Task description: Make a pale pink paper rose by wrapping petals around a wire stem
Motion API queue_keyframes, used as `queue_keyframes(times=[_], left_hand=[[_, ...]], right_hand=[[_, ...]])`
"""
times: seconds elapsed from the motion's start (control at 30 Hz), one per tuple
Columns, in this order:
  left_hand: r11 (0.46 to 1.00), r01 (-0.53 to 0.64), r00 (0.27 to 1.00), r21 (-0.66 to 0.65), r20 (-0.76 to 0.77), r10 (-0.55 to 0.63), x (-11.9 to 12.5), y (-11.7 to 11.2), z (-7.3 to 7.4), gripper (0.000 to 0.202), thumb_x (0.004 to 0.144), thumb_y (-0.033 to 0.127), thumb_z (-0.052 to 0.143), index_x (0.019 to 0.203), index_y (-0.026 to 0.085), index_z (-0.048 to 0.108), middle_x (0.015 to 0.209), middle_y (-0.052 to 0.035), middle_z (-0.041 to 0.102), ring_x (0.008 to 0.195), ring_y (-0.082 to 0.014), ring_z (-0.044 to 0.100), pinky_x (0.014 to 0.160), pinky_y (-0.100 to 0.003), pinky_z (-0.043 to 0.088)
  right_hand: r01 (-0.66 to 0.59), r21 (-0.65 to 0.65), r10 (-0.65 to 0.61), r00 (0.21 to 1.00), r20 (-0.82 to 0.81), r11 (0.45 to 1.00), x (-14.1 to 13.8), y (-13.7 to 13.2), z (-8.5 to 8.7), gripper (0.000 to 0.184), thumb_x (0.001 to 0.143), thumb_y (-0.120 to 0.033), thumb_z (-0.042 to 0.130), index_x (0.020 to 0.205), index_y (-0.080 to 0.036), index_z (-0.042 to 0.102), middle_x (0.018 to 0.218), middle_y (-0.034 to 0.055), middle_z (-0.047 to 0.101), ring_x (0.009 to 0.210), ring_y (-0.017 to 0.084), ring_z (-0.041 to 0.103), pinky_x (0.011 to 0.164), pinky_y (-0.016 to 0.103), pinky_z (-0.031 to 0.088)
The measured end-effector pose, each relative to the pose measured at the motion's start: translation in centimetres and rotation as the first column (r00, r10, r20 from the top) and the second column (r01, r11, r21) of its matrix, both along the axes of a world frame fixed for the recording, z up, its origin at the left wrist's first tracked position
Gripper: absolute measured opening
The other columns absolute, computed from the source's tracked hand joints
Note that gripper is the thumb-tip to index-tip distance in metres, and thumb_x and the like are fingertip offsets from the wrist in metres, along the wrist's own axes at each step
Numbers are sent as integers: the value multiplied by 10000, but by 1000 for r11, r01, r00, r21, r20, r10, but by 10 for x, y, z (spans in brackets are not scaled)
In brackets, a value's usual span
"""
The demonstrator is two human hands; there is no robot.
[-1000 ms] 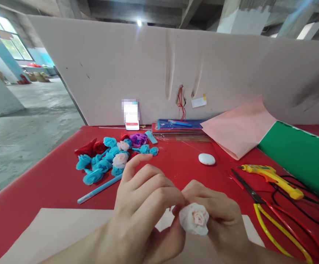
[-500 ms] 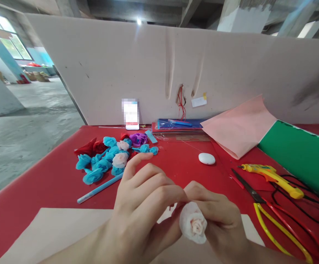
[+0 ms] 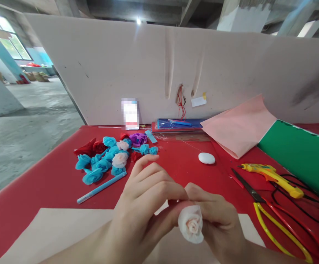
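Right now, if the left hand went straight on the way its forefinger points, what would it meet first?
Probably the small blue paper flower just beyond the left hand; depth is unclear.

No writing is showing legibly anywhere. The phone (image 3: 130, 114) leaning against the far board (image 3: 99, 73), left of centre, is showing only a blurred screen. The small white slip (image 3: 198, 101) taped to the board to its right is sitting too far off for any marks to be read.
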State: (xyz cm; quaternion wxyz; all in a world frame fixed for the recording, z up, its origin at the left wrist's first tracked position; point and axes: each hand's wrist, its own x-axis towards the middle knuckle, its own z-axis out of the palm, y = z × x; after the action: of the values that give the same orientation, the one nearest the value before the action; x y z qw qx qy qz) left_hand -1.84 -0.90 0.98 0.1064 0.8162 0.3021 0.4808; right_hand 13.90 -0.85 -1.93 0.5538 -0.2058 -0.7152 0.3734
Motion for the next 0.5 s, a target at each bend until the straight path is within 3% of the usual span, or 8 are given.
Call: queue_keyframes(times=[0.23,0.37,0.5], left_hand=[[933,196,970,-302,197,-140,4,-2,9,202,893,136,467,712,195,533,607,65,520,585,-92,473,760,-251,385],[801,340,917,-492,360,-168,3,-2,8,246,913,138,429,711,193,559,683,51,539,649,-76,488,669,-161,410],[660,469,847,-587,510,-149,0,-1,6,220,924,226,478,779,211,642,738,42,569,719,-74,527,703,-133,425]], right_hand=[[4,-77,-2,1000,26,997,4,-1,-2,243,869,-342,564,716,-198,685,615,-8,546,566,99,484,582,190,458],[52,-70,-48,997,62,996,5,0,0,283,865,-396,551,696,-205,672,597,-10,561,567,109,488,576,205,453],[95,-67,-88,992,93,993,4,1,3,280,869,-410,538,714,-226,682,582,-18,571,556,115,507,567,215,446]])
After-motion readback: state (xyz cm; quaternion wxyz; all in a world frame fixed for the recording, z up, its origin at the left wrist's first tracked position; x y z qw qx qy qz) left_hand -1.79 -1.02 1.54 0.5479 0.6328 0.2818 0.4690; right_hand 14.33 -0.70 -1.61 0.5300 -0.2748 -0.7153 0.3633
